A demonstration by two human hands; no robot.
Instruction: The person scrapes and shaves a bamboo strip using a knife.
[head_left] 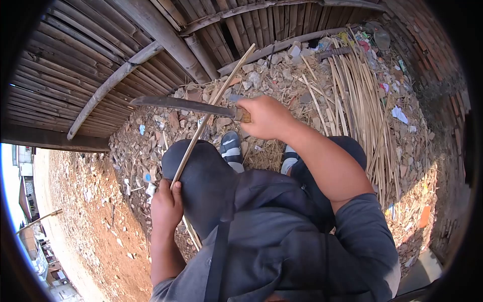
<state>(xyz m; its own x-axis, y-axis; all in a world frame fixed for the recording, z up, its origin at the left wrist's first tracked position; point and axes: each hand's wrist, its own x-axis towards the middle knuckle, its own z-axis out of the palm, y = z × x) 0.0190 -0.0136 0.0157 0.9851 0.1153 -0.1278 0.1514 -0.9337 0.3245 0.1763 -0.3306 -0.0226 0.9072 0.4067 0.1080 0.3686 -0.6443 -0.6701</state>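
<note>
A long curved blade (176, 104) with a wooden handle is in my right hand (264, 118), its fingers wrapped round the handle. The blade points left and crosses a pale bamboo strip (220, 95). My left hand (167, 204) pinches the lower part of that strip beside my left knee. From there the strip slants up and to the right, over my dark-clad thigh, and its far end stands free above the rubble. Another pale strip (191, 234) shows below my left hand, beside my thigh.
A large bundle of split strips (359, 116) lies on rubble to the right. A slatted bamboo wall (55, 75) with poles rises at the upper left, a brick wall (427, 45) at the right. My sandalled feet (232, 151) rest between my knees. Litter dots the ground.
</note>
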